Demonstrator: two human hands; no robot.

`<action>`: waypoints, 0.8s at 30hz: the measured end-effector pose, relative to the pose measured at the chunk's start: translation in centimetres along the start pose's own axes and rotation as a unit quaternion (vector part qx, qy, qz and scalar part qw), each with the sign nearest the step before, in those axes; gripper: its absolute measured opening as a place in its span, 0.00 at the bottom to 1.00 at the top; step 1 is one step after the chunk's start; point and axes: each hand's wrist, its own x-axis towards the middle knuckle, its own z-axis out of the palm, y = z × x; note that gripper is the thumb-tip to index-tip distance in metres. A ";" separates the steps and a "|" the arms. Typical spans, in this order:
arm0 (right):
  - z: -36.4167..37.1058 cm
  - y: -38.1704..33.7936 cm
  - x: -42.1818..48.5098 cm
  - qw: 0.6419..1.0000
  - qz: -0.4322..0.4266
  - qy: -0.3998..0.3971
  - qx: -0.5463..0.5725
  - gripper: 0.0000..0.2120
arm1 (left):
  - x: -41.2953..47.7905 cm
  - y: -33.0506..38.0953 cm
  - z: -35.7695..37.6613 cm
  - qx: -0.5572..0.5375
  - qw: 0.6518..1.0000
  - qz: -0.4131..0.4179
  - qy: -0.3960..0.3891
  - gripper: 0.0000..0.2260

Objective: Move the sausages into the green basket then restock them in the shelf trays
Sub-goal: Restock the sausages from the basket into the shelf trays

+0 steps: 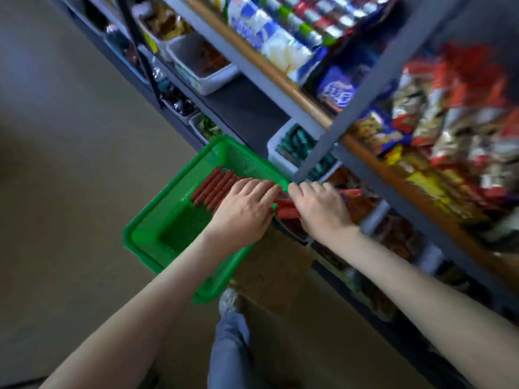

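A green plastic basket (157, 220) sits low beside the shelf unit, and several red-brown sausages (213, 186) lie side by side in its far half. My left hand (244, 209) lies palm down over the basket's right part, its fingers stretched across the sausages. My right hand (317, 206) is just to its right, at the basket's rim. Its fingers curl over a bunch of red sausages (286, 210) that shows between the two hands. The tray under that bunch is mostly hidden by my hands.
Grey shelves (320, 153) run diagonally on the right, packed with snack bags (449, 122). White trays (207, 80) and one with green packets (295, 144) stand on a lower shelf. A brown cardboard piece (278, 265) and my leg and shoe (230, 332) are below the basket. Bare floor lies left.
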 end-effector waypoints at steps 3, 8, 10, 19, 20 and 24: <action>-7.1 4.5 -7.0 0.997 0.060 0.036 -0.037 0.12 | 2.2 8.3 -4.3 0.027 0.995 0.090 0.028 0.19; -18.8 10.6 -20.4 0.979 0.156 0.084 -0.097 0.14 | 4.3 23.4 -10.2 0.054 0.970 0.224 0.079 0.19; -22.3 12.4 -24.4 0.975 0.175 0.088 -0.104 0.20 | 5.1 27.9 -12.0 0.060 0.957 0.261 0.115 0.19; -37.5 23.7 -42.6 0.941 0.203 0.269 -0.031 0.18 | 11.5 44.0 -17.1 0.032 0.939 0.291 0.183 0.26; -38.0 25.1 -43.6 0.925 0.239 0.294 0.025 0.15 | 12.8 45.2 -17.3 0.044 0.933 0.304 0.188 0.26; -37.7 29.5 -45.4 0.817 0.401 0.393 0.130 0.15 | 18.1 50.0 -17.8 0.071 0.893 0.386 0.221 0.22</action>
